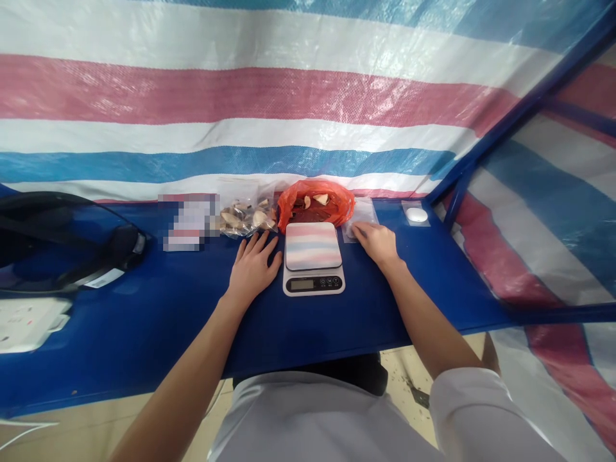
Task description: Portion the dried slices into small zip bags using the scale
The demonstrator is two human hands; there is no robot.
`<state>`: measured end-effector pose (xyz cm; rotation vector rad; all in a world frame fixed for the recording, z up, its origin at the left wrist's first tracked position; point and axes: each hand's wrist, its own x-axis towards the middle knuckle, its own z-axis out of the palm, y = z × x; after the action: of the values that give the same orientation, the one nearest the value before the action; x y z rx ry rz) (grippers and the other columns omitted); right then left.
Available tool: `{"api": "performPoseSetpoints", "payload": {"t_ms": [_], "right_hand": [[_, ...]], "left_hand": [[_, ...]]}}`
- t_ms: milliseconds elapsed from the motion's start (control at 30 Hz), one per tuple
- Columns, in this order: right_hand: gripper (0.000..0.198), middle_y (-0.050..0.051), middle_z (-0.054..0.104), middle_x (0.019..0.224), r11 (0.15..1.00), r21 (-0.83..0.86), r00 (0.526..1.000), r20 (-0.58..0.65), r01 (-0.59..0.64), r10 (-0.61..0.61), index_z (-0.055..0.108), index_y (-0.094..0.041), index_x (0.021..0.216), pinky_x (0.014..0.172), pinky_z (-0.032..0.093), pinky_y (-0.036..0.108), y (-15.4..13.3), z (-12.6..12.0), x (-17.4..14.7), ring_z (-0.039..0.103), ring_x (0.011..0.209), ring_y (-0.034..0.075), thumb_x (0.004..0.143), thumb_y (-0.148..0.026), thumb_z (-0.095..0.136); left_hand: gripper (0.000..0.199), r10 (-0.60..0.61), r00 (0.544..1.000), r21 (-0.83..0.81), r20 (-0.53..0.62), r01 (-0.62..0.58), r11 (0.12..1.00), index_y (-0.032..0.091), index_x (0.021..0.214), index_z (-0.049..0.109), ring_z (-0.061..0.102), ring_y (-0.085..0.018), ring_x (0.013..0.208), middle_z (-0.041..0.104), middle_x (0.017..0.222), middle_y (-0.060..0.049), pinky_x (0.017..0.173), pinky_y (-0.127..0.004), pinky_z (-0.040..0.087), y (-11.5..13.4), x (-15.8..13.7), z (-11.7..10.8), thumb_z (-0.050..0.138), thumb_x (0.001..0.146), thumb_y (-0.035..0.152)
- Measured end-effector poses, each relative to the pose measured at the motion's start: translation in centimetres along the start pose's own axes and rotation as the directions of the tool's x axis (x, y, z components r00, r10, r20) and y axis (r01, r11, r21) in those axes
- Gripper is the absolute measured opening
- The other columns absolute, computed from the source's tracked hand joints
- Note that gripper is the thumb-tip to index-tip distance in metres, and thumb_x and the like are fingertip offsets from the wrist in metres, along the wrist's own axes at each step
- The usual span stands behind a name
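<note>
My left hand (255,266) lies flat on the blue table with its fingers spread, left of a white kitchen scale (314,247). Its fingertips are close to clear bags of dried pale slices (240,218). The scale's platform bears nothing and reflects the striped sheet; its display looks blank. Behind the scale, an open orange plastic bag (339,208) holds more dried pieces. My right hand (378,242) is to the right of the scale, fingers drawn together on a clear plastic bag (366,210) lying flat on the table.
A small white round-edged object (416,215) rests on a clear packet at the right. Toward the left are a blurred-out paper (190,224), a black strapped item (128,247) and a white power strip (31,324). A striped plastic sheet (240,96) hangs behind the table.
</note>
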<state>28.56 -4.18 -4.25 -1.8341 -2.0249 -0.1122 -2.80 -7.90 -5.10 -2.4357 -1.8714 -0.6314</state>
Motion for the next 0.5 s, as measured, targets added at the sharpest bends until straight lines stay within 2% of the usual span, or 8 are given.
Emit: {"api": "performPoseSetpoints", "payload": {"t_ms": [67, 233, 400, 500], "right_hand": [[0.026, 0.004, 0.078, 0.11, 0.998, 0.05, 0.999, -0.018, -0.03, 0.031, 0.078, -0.028, 0.105, 0.072, 0.052, 0.03, 0.2, -0.4, -0.2, 0.074, 0.094, 0.025, 0.097, -0.035, 0.053], [0.023, 0.006, 0.079, 0.105, 0.937, 0.343, 0.988, -0.11, -0.067, 0.111, 0.08, -0.025, 0.1, 0.087, 0.056, 0.036, 1.2, -2.2, -0.8, 0.075, 0.099, 0.028, 0.091, -0.035, 0.062], [0.027, 0.005, 0.08, 0.097, 0.734, 0.675, 0.981, -0.078, -0.079, 0.177, 0.081, -0.022, 0.094, 0.088, 0.058, 0.038, 1.2, -5.2, -1.7, 0.076, 0.093, 0.027, 0.083, -0.044, 0.071], [0.031, 0.004, 0.08, 0.092, 0.572, 0.813, 0.976, -0.019, -0.111, 0.216, 0.081, -0.021, 0.091, 0.086, 0.059, 0.039, -0.1, -6.5, -1.9, 0.075, 0.089, 0.026, 0.077, -0.048, 0.077]], "left_hand": [[0.046, -0.002, 1.0, -0.017, -0.013, 0.002, 1.0, 0.016, 0.134, 0.064, 0.045, -0.034, 0.143, 0.053, 0.15, -0.013, 0.12, -0.054, 0.031, -0.2, 0.0, 0.1, 0.044, 0.098, 0.036], [0.045, -0.015, 0.996, -0.125, -0.083, 0.005, 0.992, 0.013, 0.127, 0.069, 0.053, -0.034, 0.136, 0.062, 0.14, -0.015, 0.118, -0.054, 0.035, -0.4, 0.2, 0.2, 0.045, 0.096, 0.036], [0.04, -0.077, 0.982, -0.333, -0.17, 0.017, 0.943, 0.015, 0.114, 0.074, 0.067, -0.028, 0.116, 0.072, 0.122, -0.013, 0.103, -0.042, 0.052, -0.3, 0.3, -0.7, 0.047, 0.095, 0.039], [0.04, -0.073, 0.981, -0.488, -0.179, -0.024, 0.872, 0.016, 0.11, 0.074, 0.07, -0.025, 0.108, 0.075, 0.116, -0.012, 0.098, -0.038, 0.055, 0.2, 0.5, -1.5, 0.048, 0.095, 0.042]]}}
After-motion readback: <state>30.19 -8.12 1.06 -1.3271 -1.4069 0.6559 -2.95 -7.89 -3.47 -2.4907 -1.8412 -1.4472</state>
